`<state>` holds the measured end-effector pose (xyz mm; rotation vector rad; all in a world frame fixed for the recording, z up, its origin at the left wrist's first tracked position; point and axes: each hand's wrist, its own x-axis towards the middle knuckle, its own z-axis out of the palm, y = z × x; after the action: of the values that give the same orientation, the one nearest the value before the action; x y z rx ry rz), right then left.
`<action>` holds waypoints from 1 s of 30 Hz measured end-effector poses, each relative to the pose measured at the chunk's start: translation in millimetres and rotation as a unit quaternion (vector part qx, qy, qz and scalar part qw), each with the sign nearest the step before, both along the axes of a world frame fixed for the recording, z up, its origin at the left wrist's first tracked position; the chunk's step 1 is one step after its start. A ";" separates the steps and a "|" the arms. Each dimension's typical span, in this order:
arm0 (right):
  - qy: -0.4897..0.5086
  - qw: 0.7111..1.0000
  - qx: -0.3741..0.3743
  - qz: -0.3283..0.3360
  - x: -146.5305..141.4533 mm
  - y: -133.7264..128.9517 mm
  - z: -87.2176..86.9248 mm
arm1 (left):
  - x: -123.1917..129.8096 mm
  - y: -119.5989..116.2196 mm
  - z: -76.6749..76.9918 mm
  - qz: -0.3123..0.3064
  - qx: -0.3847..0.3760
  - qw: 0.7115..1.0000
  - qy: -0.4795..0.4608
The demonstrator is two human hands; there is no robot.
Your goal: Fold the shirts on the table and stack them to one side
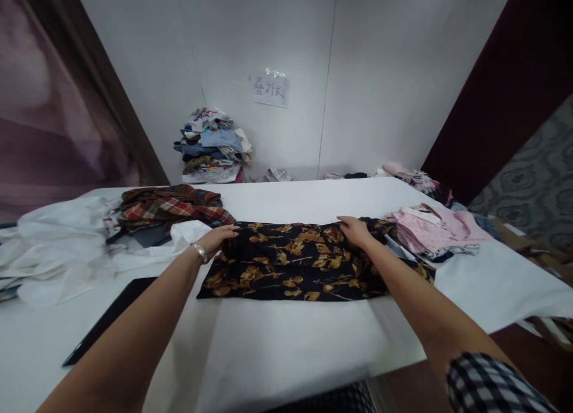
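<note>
A black shirt with a golden-brown floral print (290, 264) lies crosswise on the white table in front of me. My left hand (217, 239) pinches its far left corner between thumb and fingers; a bracelet sits on that wrist. Farther right, my right hand (356, 231) grips the far edge of the same cloth, fingers pointing left. The fabric between my hands is drawn fairly straight. Past my right hand the shirt is bunched, and my right forearm covers part of it. A light patch, perhaps a collar or lining, shows there.
Plaid clothing (174, 207) and a white garment heap (67, 243) lie left. A flat black board (110, 317) is partly under my left forearm. Folded pink clothes (432, 228) sit right. Behind the white table (277, 341) stands a tall clothing pile (215, 144); a handwritten sign (271, 89) hangs above.
</note>
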<state>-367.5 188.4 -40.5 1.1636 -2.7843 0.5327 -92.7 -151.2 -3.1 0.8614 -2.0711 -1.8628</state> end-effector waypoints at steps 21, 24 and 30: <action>0.067 0.988 -0.003 0.140 4.8 -4.5 -22.7 | -66.7 7.4 -43.5 -0.100 -0.559 0.808 -0.155; 0.006 0.984 0.105 0.145 25.5 -1.1 -37.5 | -54.2 27.9 -64.3 -0.159 -0.561 0.787 -0.202; -0.014 0.985 0.138 0.099 34.4 16.4 -33.6 | -32.0 38.9 -61.5 -0.184 -0.539 0.793 -0.217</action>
<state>-333.2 204.8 -74.2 1.5080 -2.8520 0.1771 -124.7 -112.3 -64.6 0.5729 -3.1230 -0.2535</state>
